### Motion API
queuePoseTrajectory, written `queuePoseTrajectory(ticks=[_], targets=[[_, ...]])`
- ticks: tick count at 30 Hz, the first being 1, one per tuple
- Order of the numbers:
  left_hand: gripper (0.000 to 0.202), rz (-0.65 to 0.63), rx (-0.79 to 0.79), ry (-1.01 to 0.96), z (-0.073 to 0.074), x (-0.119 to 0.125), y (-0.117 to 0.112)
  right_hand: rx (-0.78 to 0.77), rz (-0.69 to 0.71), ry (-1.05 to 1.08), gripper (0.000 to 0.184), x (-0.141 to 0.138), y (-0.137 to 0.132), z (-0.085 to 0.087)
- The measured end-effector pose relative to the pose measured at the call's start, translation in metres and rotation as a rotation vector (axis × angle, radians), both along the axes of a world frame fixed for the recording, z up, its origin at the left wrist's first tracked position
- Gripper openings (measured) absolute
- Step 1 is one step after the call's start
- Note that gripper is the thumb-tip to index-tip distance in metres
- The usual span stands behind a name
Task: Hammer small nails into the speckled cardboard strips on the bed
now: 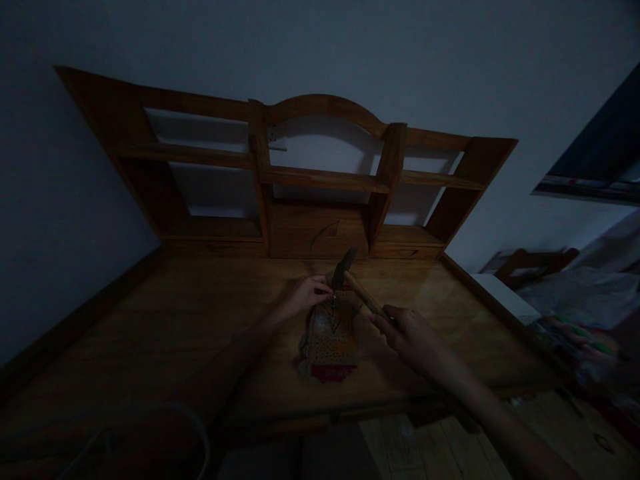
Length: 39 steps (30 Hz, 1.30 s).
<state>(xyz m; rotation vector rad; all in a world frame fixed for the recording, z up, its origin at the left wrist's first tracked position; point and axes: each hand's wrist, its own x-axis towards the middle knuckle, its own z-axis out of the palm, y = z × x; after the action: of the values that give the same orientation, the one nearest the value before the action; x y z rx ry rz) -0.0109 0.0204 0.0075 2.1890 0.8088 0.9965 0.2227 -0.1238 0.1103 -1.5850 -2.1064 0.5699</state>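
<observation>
Very dark shot, detail mostly lost. The small flat board (333, 340) lies near the middle of the worktop (200, 320), close to the front edge. Its face shows a dotted pattern and a red strip at the near end, and nothing finer can be read. The left hand (309, 293) sits at the board's far edge with its fingers drawn together, tips down at the board. Something thin may be pinched there (too dark and small to tell). The right hand (407, 333) is just right of the board, fingers wrapped fully round the wooden handle of the hammer (361, 290). The handle's near end is hidden in the fist. The dark hammer head is raised over the board's far edge, just beside the left fingertips. Both forearms are cut off by the bottom edge. Count: one board, one hammer, two hands. A wooden shelf unit (320, 180) stands at the back of the worktop, three bays across. One pale cable (200, 433) loops at the lower left, partly cut off. Blurred clutter (575, 313) lies off to the right, unreadable.
</observation>
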Motion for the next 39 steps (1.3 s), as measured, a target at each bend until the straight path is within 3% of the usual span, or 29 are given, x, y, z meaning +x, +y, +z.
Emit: queuePoseTrajectory(ticks=[10,19,28,34,39], targets=[[0.011,-0.01,0.005,-0.026,-0.001,-0.001,-0.001,0.003,0.003,-0.065,0.03,0.0,-0.003,-0.009],[0.012,0.049,-0.014,0.028,-0.007,0.001,0.002,0.041,0.006,-0.059,0.028,0.0,-0.006,-0.004],[0.014,0.025,-0.078,0.082,-0.005,-0.001,0.001,0.028,0.004,-0.067,0.03,-0.004,-0.004,-0.015],[0.012,0.037,-0.049,0.061,-0.007,-0.002,0.002,0.066,-0.017,0.047,0.031,0.001,-0.011,-0.004],[0.013,0.001,-0.072,-0.007,-0.008,-0.006,0.004,-0.043,-0.175,0.235,0.034,0.017,-0.026,-0.004]])
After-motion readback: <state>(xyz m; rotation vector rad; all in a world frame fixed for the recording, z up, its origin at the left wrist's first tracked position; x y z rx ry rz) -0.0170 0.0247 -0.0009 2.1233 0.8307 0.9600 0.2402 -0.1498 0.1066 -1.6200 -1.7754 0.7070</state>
